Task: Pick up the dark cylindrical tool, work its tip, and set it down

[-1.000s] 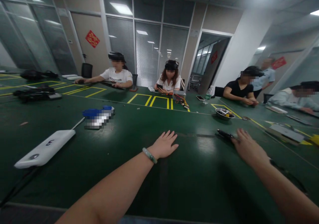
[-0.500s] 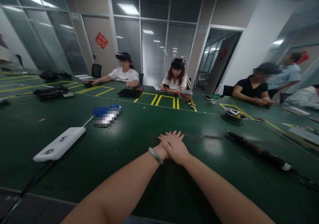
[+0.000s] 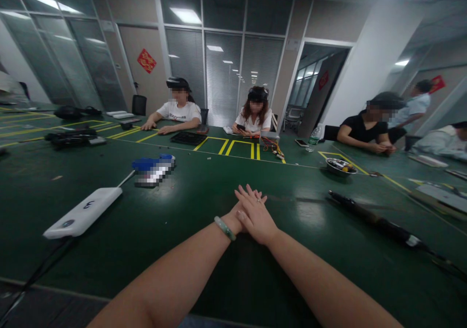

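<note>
My right hand lies across the back of my left hand on the green table, its fingers stretched out. Most of the left hand is covered; its fingertips peek out at the far side, also extended. Neither hand holds any object. A jade-green bangle circles the left wrist. To the right lies a long black pen-shaped tool with a cord, perhaps an electric screwdriver. On the left is a white power bank-like box marked 3, cabled to a blue-edged item that is partly blurred.
A metal bowl of small parts stands right of centre. Farther back are a black tray, coloured wires, a plastic bottle and yellow tape lines. Several people sit around the table; another person is at the far right.
My right hand's fingers have lifted and spread slightly over the left hand. The person across at the left has drawn an arm in. The view has shifted slightly.
</note>
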Demonstrator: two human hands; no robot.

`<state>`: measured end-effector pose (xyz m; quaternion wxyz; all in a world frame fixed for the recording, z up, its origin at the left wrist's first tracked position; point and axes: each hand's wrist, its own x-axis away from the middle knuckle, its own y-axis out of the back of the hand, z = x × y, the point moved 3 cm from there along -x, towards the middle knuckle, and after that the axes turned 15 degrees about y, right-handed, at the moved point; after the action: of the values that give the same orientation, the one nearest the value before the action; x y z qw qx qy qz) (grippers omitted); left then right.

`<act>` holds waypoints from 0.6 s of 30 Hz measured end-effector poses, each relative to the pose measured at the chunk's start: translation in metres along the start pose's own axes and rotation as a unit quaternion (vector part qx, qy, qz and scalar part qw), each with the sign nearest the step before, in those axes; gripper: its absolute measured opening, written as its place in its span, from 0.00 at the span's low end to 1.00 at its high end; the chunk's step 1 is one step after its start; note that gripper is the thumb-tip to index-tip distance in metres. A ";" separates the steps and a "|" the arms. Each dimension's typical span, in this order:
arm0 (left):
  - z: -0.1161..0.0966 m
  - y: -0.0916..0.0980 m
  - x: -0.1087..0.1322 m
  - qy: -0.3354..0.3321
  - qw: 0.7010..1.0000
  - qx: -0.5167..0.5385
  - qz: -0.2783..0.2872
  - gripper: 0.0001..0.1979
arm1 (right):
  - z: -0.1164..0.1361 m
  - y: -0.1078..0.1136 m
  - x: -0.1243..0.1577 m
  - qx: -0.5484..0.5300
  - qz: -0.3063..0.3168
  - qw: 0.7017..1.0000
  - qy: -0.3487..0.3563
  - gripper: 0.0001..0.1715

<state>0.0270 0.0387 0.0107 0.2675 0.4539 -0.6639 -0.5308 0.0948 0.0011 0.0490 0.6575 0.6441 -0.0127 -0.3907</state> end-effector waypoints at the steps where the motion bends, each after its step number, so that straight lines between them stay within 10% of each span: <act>1: -0.002 0.005 0.001 -0.020 1.000 -0.007 0.001 0.29 | -0.004 0.004 0.001 0.020 -0.008 1.000 0.010 0.33; 6: 0.000 0.015 0.004 -0.028 0.999 -0.027 0.027 0.31 | -0.060 0.032 0.022 0.154 -0.092 0.979 -0.098 0.33; 10: 0.005 0.013 0.003 -0.017 0.999 -0.002 0.041 0.34 | -0.118 0.068 0.078 0.284 -0.146 0.898 -0.302 0.36; 18: 0.007 0.013 0.002 -0.022 0.998 0.014 0.054 0.35 | -0.156 0.190 0.317 0.458 -0.108 0.735 -0.488 0.51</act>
<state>0.0157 0.0406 0.0208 0.2748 0.4099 -0.7001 -0.5160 0.4911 -0.0618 0.0312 0.1392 0.5852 -0.4397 -0.6670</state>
